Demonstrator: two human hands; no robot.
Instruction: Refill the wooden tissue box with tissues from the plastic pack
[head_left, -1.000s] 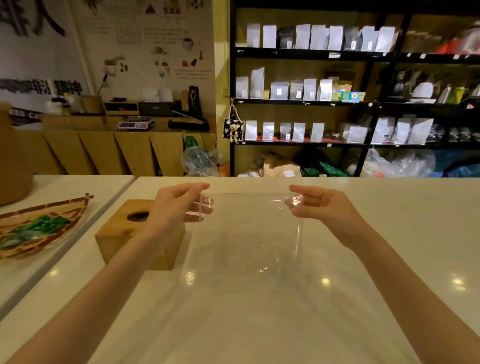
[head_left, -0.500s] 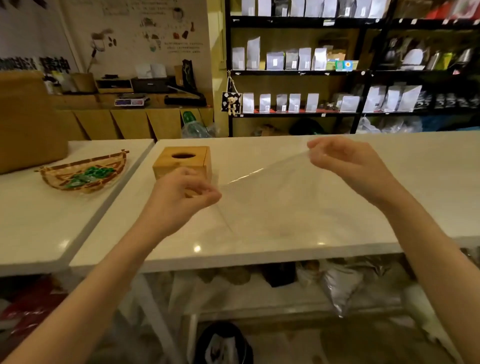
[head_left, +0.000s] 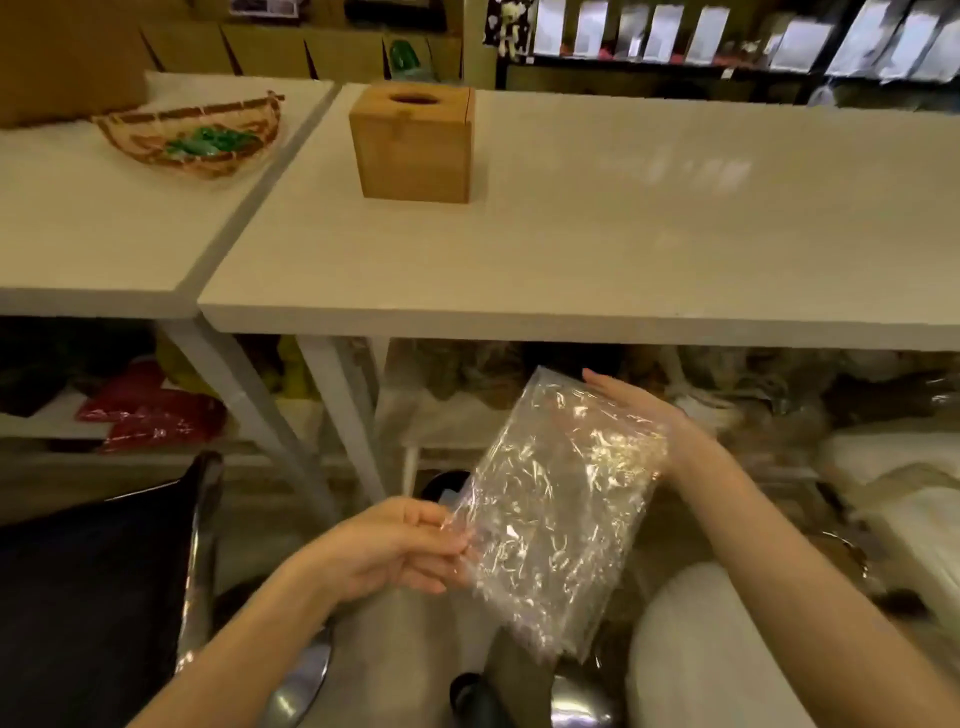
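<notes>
While the square wooden tissue box stands upright near the far left corner of the white table, round hole facing up, the left hand pinches the crinkled clear plastic pack below the table's front edge. Its long axis tilts up-right toward the right hand, whose flat, open fingers lie behind it.

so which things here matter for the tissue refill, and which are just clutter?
Job: wooden tissue box on the table, clear plastic wrapper, left hand pinching it, right hand flat behind it.
Clutter: woven basket, shelf packets, red bags.
</notes>
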